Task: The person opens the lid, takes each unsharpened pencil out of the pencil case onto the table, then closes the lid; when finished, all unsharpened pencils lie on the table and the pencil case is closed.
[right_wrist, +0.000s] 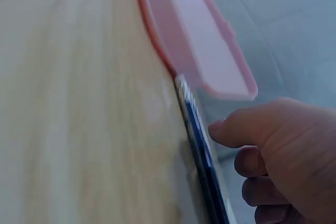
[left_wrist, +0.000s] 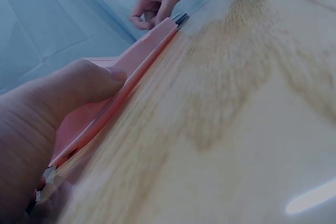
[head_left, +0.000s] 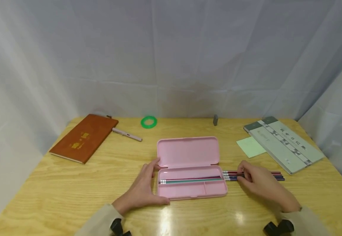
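A pink pencil case (head_left: 192,190) lies open mid-table, its lid (head_left: 187,152) folded back. Pencils (head_left: 190,180) lie in its long compartment. My left hand (head_left: 145,188) holds the case's left end, thumb along the front edge and fingers at the hinge. The left wrist view shows that thumb (left_wrist: 100,80) pressed on the case (left_wrist: 142,51). Just right of the case, a few pencils (head_left: 277,176) lie side by side on the wood. My right hand (head_left: 256,182) curls over them with its fingertips on them. In the right wrist view the thumb (right_wrist: 226,129) and curled fingers flank the pencils (right_wrist: 197,124).
A brown notebook (head_left: 83,137) and a pink pen (head_left: 127,134) lie at the back left. A green ring (head_left: 148,122) and a small grey object (head_left: 215,120) sit by the back edge. At the right are a green note (head_left: 250,146) and a grey-green booklet (head_left: 283,144). White curtains surround the table (head_left: 70,183).
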